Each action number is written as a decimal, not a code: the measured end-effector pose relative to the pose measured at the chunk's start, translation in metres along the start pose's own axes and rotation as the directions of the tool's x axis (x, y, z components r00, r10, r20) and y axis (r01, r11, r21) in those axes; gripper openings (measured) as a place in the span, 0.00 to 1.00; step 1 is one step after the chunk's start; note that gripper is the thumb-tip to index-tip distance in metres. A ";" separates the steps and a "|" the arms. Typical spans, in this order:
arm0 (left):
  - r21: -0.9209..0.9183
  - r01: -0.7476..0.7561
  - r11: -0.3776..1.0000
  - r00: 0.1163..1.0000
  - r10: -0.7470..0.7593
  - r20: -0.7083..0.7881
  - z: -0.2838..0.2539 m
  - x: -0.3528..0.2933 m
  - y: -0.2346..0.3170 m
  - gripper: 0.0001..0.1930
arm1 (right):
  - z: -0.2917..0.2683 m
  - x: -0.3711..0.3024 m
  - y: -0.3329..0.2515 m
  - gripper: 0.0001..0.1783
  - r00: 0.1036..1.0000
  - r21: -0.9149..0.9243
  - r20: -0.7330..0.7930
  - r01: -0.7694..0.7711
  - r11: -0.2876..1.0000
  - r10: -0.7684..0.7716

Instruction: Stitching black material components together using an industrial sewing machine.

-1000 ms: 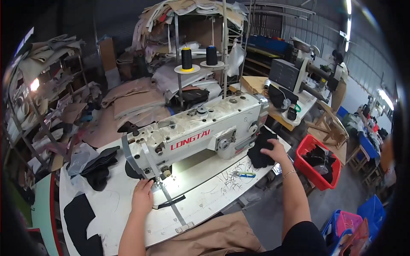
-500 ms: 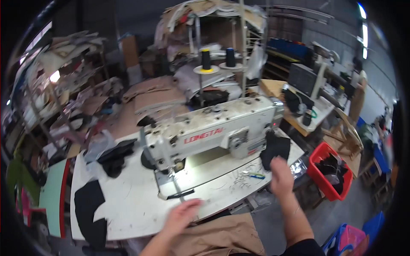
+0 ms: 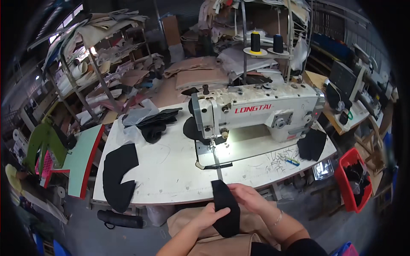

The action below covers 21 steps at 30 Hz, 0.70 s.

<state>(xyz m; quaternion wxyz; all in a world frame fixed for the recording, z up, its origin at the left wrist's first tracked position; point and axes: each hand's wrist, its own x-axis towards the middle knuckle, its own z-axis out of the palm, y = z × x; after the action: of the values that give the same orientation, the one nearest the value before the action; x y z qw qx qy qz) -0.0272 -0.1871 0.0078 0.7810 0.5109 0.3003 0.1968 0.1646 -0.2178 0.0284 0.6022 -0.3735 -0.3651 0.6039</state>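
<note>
Head view: both forearms come in from the lower edge & angle inward, so the hands meet just off the near edge of the tabletop (image 3: pixel 171 177), over tan cloth (image 3: pixel 183 219). L forearm slants up to the right, wrist low; L hand (image 3: pixel 209 216) is closed on a black pc (image 3: pixel 226 215), thumb flat across its upper face, other fingers mostly hidden, prob. under it. R forearm, w/ bracelet (image 3: pixel 279 217) at the wrist & black sleeve (image 3: pixel 301 248) below, slants up to the left; R hand (image 3: pixel 247 197) is part-open, fingers lightly bent, tips at the pc's upper right edge; can't tell if they grip or only touch. The pc stands roughly lengthwise btwn the hands, upper end overlapping the tabletop edge in view, lower end over the cloth. Sewing machine (image 3: pixel 256 106) sits beyond, lamp lit by the needle, well clear of both hands. On the tabletop, right side: snips (image 3: pixel 292 161) amid thread bits (image 3: pixel 275 165), w/ a dark patch (image 3: pixel 311 145) near the machine's right end. Left side: curved black panel (image 3: pixel 117 177) near the edge, its lower end past it; farther back, a black stack (image 3: pixel 160 120) next to a clear bag (image 3: pixel 145 110). Red basket (image 3: pixel 345 183) is off to the right.
</note>
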 end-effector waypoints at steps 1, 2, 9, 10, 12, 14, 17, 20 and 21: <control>0.004 0.004 1.000 1.000 -0.004 -0.002 -0.001 -0.005 -0.006 0.14 | -0.003 0.007 0.007 0.19 0.972 0.117 0.157 -0.195 0.974 0.176; -0.082 0.007 0.997 1.000 -0.005 0.017 -0.003 -0.009 -0.014 0.14 | -0.003 0.010 0.011 0.20 0.889 0.197 0.327 -0.395 0.897 0.319; -0.002 -0.017 1.000 1.000 0.017 -0.008 -0.014 -0.022 -0.027 0.15 | 0.012 0.016 0.015 0.21 0.891 0.205 0.388 -0.332 0.921 0.234; -0.005 -0.017 1.000 1.000 0.017 -0.011 -0.015 -0.024 -0.027 0.15 | 0.013 0.015 0.013 0.21 0.882 0.281 0.411 -0.365 0.888 0.232; -0.081 0.012 0.997 1.000 -0.011 0.008 -0.018 -0.028 -0.024 0.16 | 0.014 0.012 0.010 0.21 0.873 0.350 0.432 -0.396 0.849 0.229; -0.091 0.004 0.996 1.000 -0.002 0.026 -0.025 -0.028 -0.027 0.15 | 0.014 0.010 0.005 0.19 0.890 0.425 0.375 -0.413 0.806 0.259; -0.088 0.000 0.996 1.000 -0.001 -0.012 -0.030 -0.027 -0.034 0.15 | 0.024 0.014 0.015 0.14 0.986 0.167 0.075 -0.160 0.973 0.149; 0.075 -0.060 0.995 0.993 0.068 -0.099 -0.045 -0.027 -0.052 0.15 | 0.031 0.020 0.023 0.11 0.942 -0.630 0.101 0.309 0.712 -0.320; 0.235 -0.095 0.967 0.988 0.121 -0.100 -0.051 -0.029 -0.056 0.15 | 0.029 0.022 0.027 0.09 0.913 -0.612 0.093 0.367 0.700 -0.397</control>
<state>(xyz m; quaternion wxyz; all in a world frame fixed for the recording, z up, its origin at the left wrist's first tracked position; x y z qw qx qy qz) -0.0828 -0.1930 -0.0508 0.6865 0.6015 0.3366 0.2316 0.1265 -0.1954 0.0174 0.5665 -0.4796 -0.5973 0.3039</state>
